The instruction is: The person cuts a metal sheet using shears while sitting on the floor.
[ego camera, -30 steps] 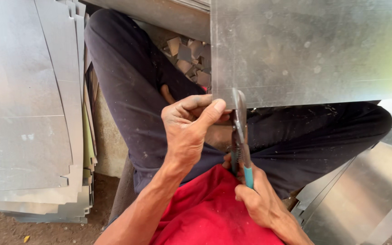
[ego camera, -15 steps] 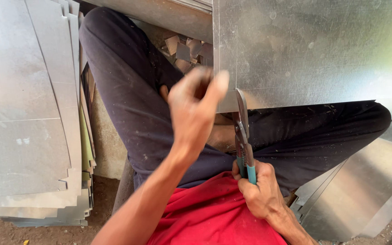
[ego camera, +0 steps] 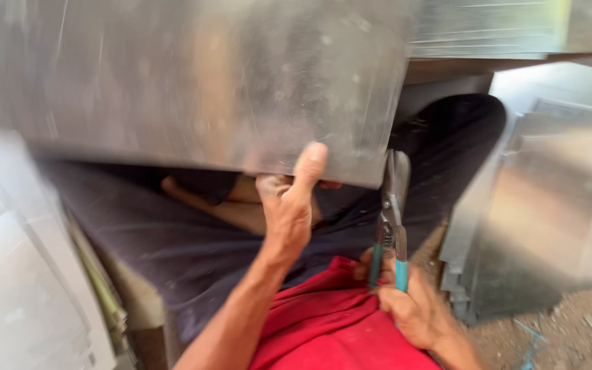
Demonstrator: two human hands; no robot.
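Left hand (ego camera: 288,205) is pinching the bottom edge of the metal sheet (ego camera: 193,82) over the lap while the right hand (ego camera: 409,305) grips the blue-handled snips (ego camera: 390,219) just right of it, so probably best to steady that sheet first.

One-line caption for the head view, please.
Left hand grips the lower edge of a metal sheet while the right hand holds teal-handled snips at its corner.

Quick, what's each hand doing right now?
Left hand: closed on the lower edge of the metal sheet.
Right hand: closed on the teal-handled snips.
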